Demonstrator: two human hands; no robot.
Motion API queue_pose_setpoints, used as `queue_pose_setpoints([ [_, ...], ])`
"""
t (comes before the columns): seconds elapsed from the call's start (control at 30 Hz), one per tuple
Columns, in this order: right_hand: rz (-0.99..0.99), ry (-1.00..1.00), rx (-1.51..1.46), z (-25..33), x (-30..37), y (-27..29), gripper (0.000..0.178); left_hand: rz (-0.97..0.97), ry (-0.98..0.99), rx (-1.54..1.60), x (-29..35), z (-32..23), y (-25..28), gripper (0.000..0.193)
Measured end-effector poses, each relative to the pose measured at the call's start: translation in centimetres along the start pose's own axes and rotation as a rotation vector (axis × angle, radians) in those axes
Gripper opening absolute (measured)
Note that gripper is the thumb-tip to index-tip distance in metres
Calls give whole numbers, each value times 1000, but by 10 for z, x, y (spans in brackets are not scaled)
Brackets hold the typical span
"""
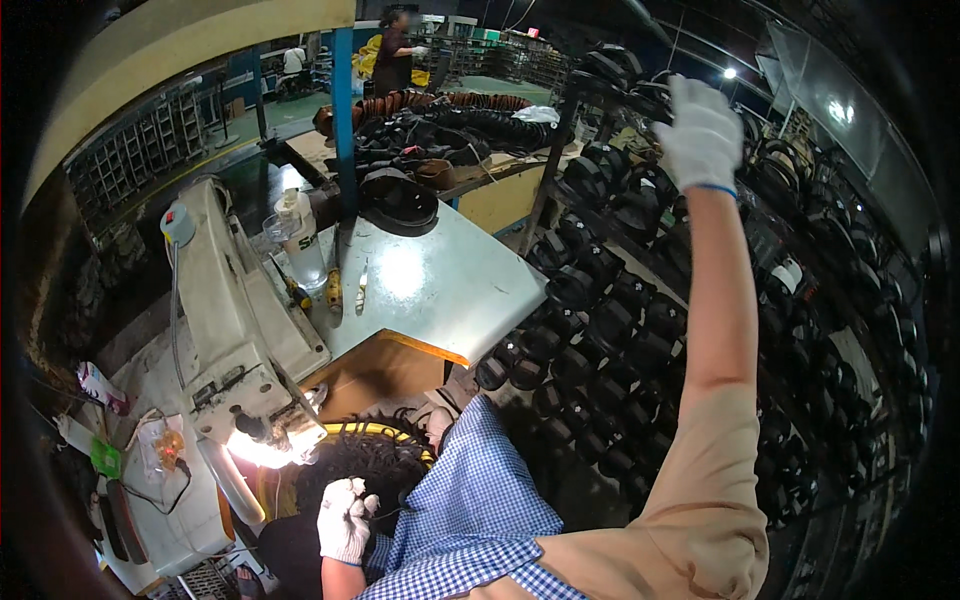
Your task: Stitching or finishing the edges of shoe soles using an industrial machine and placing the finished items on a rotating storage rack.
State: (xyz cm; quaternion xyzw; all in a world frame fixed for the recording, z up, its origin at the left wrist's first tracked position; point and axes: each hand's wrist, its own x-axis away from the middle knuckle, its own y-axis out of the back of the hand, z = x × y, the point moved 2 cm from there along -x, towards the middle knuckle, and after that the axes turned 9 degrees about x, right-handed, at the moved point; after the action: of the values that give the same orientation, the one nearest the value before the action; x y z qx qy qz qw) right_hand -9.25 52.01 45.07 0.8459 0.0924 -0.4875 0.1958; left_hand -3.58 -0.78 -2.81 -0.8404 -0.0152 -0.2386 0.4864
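My right hand (pixel 703 135), in a white glove, is stretched far forward and up at the upper shelf of a rack. Its fingers are extended, and dark rounded pieces (pixel 612 70) lie close beside them. My left hand (pixel 346 522), also gloved, is low in front of my blue checked apron (pixel 475 475). Its fingers are curled in; whatever they hold is hidden. Just beyond it, a yellow-rimmed container (pixel 425 440) holds a tangle of black strips (pixel 365 465). A lit sewing machine (pixel 250 385) stands to the left of that hand.
On the pale table (pixel 440 270) lie a yellow-handled tool (pixel 334 290), a clear bottle (pixel 303 240) and a curved black piece (pixel 398 203). Black rounded goods (pixel 610 325) fill the rack at right. A blue post (pixel 343 110) rises behind the table. Another person (pixel 393 55) stands far back.
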Motion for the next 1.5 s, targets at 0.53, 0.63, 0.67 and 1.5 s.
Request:
queue_pose_setpoints([
  [0.53, 59, -243, -1529, 22, 253, 191, 49, 303, 232, 115, 24, 33, -95, 58],
  [0.63, 1325, -560, -2084, 99, 306, 181, 51, 455, 155, 345, 17, 38, -72, 75],
  [0.67, 1436, -563, -2266, 129, 344, 171, 50, 348, 120, 268, 18, 34, -65, 73],
  [1.5, 1602, -1014, -2729, 202, 486, 155, 86, 689, -297, -780, 29, -30, -70, 121],
])
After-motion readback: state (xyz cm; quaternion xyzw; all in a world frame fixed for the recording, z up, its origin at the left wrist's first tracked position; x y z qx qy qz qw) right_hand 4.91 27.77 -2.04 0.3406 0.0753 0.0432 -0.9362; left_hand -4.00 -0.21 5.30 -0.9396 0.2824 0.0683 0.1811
